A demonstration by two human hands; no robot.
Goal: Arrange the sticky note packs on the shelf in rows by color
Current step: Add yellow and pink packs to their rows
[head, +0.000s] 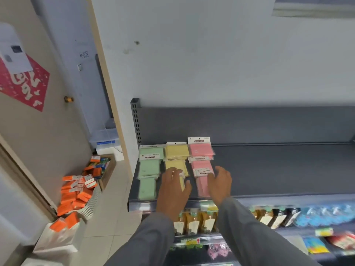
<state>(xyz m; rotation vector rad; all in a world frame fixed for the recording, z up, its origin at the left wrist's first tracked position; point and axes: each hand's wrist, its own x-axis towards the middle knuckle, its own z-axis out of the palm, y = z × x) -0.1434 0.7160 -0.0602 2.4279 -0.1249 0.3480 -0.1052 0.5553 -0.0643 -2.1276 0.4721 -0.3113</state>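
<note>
- Grey metal made up the flat shelf (pixel 278 169), and both hands, in grey sleeves, reached over its front edge.
- The left hand (pixel 173 189) lay palm-down on the middle column of pale yellow square sticky note packs (pixel 176 151); its fingers were spread and fairly straight, with the nearest yellow pack under them and showing just beyond the thumb. Whether they pressed or only touched it could not be told.
- Beyond the left hand's fingertips, two more yellow packs lay one behind the other toward the shelf's back wall.
- To the outer side of the left hand's fingers ran a column of mint green square sticky note packs (pixel 148 168), just beside the yellow ones.
- The right hand (pixel 220 184) had loosely curved fingers at the edge of the column of pink square sticky note packs (pixel 201 150); whether they gripped a pack could not be told.
- Between the two hands lay the nearest pink pack.
- Orange boxes (pixel 76 194) lay heaped on the floor, well apart from the left hand.
</note>
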